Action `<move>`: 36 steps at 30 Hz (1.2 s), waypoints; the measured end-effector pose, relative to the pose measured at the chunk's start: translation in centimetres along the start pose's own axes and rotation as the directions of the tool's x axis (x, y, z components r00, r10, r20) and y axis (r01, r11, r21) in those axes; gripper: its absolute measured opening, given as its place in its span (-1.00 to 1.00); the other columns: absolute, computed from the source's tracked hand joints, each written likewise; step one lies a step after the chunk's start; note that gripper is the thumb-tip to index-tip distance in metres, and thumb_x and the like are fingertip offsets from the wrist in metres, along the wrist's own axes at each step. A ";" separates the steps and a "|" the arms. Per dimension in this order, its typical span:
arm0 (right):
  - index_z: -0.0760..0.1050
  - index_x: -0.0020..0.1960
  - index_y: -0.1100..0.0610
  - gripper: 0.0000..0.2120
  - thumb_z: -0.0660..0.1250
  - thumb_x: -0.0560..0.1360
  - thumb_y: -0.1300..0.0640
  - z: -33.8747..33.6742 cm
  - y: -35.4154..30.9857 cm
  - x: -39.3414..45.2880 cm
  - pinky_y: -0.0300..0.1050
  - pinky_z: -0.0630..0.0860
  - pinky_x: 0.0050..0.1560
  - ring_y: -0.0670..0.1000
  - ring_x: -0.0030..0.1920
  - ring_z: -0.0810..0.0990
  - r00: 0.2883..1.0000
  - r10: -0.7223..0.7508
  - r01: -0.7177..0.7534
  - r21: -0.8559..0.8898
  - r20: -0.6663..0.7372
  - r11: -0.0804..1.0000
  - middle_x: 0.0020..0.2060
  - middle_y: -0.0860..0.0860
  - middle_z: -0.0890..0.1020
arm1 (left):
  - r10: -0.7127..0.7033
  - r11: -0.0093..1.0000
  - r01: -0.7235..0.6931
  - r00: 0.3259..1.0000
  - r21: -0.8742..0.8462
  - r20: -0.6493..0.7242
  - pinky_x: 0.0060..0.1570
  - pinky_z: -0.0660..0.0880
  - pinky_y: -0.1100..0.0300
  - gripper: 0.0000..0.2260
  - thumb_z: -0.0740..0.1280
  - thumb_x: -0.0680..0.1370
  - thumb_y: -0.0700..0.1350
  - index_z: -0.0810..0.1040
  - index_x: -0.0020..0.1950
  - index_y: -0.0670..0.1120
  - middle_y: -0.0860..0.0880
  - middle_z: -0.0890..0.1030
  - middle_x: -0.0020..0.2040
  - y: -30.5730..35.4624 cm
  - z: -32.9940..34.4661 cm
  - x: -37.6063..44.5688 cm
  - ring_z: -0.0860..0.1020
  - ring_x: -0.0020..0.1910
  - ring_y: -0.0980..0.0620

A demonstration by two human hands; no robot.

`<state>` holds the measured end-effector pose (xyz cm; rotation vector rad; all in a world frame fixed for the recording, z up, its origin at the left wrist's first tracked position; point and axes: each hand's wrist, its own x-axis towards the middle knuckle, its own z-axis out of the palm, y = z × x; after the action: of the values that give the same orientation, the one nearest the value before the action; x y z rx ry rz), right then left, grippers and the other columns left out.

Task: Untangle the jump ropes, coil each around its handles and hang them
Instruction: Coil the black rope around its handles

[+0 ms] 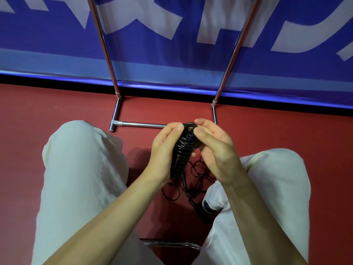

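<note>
The person sat with both knees apart, and the coiled jump rope point(182, 150) was held up between the two hands, above the red floor point(57, 104). The left hand point(164, 148) wrapped the bundle from its left side, fingers point(172, 128) curled shut around the stacked black turns, thumb pressed near the top. The right hand point(214, 148) met the bundle from the right, its fingertips pinched closed on the uppermost loop. The bundle's long axis ran from that top loop, farthest from the body, down and slightly left toward the person's lap, so both hands sat about equally near it, the left carrying its length and the right working its far end. Below the bundle, on the floor between the legs, lay a loose tangle of rope point(193, 180) in small curls, with what looked like a dark handle trailing toward the right shoe point(210, 205). Beyond the bundle stood the chrome rack point(133, 124), its base bar just past the hands and its uprights rising in front of the blue banner point(172, 54). Judging from this, winding was nearly done, and hanging would call for lifting the bundle forward and up toward that rack.
</note>
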<state>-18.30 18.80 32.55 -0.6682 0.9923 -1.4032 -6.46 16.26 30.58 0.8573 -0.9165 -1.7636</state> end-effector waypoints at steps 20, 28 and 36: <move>0.60 0.09 0.15 -0.76 0.26 0.48 0.16 1.7 0.9 -0.1 -0.29 0.36 -0.34 -0.08 -0.17 0.56 0.983 -0.118 0.122 0.026 -0.139 0.992 -0.07 0.07 0.66 | -0.050 0.977 0.056 0.998 -0.208 0.035 -0.28 0.52 0.13 -0.73 0.26 0.56 0.01 0.59 0.07 -0.15 -0.15 0.59 -0.08 0.2 0.4 0.8 0.57 -0.20 -0.05; 0.48 0.04 0.28 -0.84 0.24 0.55 0.18 0.6 0.3 0.4 -0.26 0.35 -0.38 -0.10 -0.29 0.48 0.999 0.012 -0.011 0.028 -0.033 1.000 -0.24 0.01 0.56 | -0.029 0.983 0.034 0.999 -0.179 0.031 -0.28 0.53 0.15 -0.82 0.21 0.56 -0.02 0.51 -0.12 -0.09 -0.04 0.59 -0.22 0.1 0.1 0.3 0.56 -0.30 0.00; 0.47 -0.05 0.19 -0.89 0.22 0.51 0.16 -0.4 -0.8 1.0 -0.26 0.35 -0.43 -0.11 -0.32 0.51 0.987 0.129 -0.130 -0.002 0.091 0.992 -0.29 -0.04 0.60 | -0.100 0.985 0.115 0.988 -0.131 0.120 -0.32 0.54 0.18 -0.73 0.25 0.55 0.03 0.45 0.04 -0.17 -0.04 0.61 -0.25 0.3 0.0 0.5 0.57 -0.39 -0.02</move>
<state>-19.16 17.78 32.88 -0.6476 0.9436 -1.2501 -6.47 15.66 30.75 0.7355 -0.8228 -1.9614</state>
